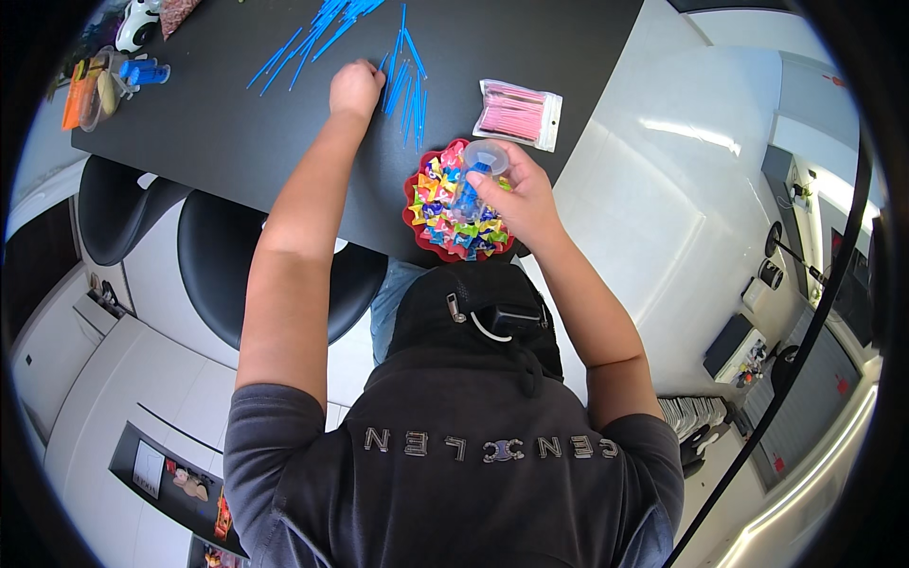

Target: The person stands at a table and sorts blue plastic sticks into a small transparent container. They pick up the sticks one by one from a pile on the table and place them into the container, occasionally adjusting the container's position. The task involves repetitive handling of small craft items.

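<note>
My right hand (522, 192) grips a clear plastic tube (469, 202) with blue pieces inside, above a red scalloped bowl (410, 213). The bowl is full of brightly wrapped candies (433, 188). Several thin blue sticks (408, 99) lie loosely on the dark table (284, 149), with a larger spread of blue sticks (319, 32) farther away. Between these two groups, my left hand (356, 89) rests low with its fingers curled. One blue stick shows right at its fingertips, but the hand hides whether they pinch it.
Right of the sticks lies a clear packet of pink sticks (513, 113). At the far left are a clear plastic container (96, 92), blue-filled tubes (149, 73), an orange item (74, 99) and a white-and-black object (137, 25). Black chairs (213, 263) stand against the table's near edge.
</note>
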A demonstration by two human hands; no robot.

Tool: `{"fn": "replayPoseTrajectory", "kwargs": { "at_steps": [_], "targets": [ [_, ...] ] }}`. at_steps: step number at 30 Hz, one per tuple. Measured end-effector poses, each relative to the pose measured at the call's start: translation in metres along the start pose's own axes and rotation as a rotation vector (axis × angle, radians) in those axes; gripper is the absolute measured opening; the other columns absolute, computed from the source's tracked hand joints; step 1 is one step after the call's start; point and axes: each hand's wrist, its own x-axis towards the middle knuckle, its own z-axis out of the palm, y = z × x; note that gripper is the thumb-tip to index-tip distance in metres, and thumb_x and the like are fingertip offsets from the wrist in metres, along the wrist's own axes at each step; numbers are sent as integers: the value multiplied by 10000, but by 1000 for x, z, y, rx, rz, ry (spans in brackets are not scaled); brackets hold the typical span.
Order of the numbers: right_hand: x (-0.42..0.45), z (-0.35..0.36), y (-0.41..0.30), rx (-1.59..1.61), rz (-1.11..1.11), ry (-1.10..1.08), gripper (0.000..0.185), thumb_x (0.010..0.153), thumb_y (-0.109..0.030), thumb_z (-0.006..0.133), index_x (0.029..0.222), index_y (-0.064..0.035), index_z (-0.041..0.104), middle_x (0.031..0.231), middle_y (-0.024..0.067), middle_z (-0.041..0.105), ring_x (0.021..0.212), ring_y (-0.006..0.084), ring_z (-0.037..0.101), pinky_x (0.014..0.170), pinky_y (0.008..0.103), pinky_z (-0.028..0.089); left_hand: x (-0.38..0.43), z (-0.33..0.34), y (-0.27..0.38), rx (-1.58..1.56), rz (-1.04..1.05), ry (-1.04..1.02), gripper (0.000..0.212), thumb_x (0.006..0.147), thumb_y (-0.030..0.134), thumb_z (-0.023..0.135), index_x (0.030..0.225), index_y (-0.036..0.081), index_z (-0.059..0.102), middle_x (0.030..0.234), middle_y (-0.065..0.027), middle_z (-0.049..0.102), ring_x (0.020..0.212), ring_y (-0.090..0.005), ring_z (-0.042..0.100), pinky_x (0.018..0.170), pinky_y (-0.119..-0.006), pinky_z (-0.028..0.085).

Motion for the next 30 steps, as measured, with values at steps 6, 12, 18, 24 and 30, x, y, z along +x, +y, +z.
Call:
{"fn": "replayPoseTrajectory", "kwargs": {
  "at_steps": [6,12,18,24,30],
  "targets": [
    [0,-1,4,-8,-14,-4,374,803,-203,714,1109,-32,583,979,45,654,917,120,604,847,290,470,-11,-11,0,-19,7,-54,194,827,232,618,864,52,681,861,-174,671,825,-337,635,777,-419,497],
    [-1,2,4,58,-10,-31,365,816,-153,708,1123,-19,562,1011,52,641,938,120,596,849,284,471,-50,-67,51,-896,148,115,302,870,45,625,1157,26,535,880,-63,636,815,-114,611,686,-248,499],
    [-4,7,-2,82,8,-56,388,809,-132,720,1133,-12,544,1023,51,632,946,115,589,857,282,470,-129,-141,109,-1291,463,72,462,870,-53,592,1284,39,409,915,-95,609,861,-150,615,733,-258,514],
    [-7,8,-3,75,-32,-77,385,807,-121,723,1126,-11,537,1012,45,624,938,105,578,851,268,462,-147,-122,111,-1261,486,-32,373,851,-70,612,1188,35,491,945,-101,627,880,-153,619,789,-277,501],
    [-8,8,-4,82,-62,-95,383,811,-143,719,1122,-13,538,1004,37,617,930,102,574,835,270,466,-147,-127,108,-890,648,36,120,800,-22,663,913,18,674,897,-98,653,845,-193,630,726,-289,502]
  ]
}}
